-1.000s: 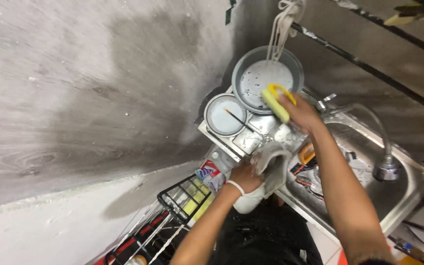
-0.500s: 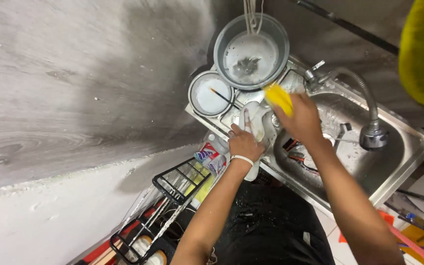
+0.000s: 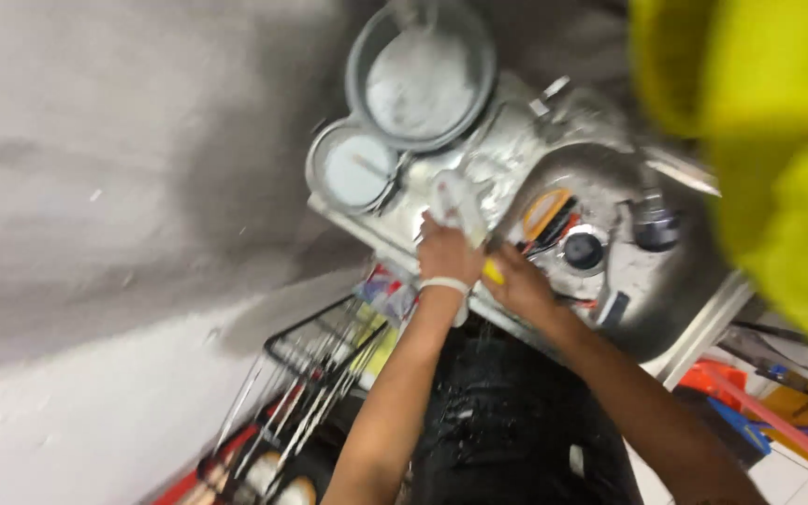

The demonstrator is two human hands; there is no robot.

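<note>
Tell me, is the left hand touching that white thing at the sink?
Touching. The head view shows the left hand wrapped around the bottom of the white thing, no gap between them, beside the sink.

Heavy motion blur throughout; nothing sharp. Bright, even light, with glare on the steel sink [image 3: 675,309]. Soft shadow on the grey wall [image 3: 236,187]. Yellow object [image 3: 759,150] defocused.

A yellow sponge [image 3: 492,272], a seemingly white cloth [image 3: 457,201], grey basins [image 3: 420,79], and a steel-silver sink [image 3: 610,243].
</note>
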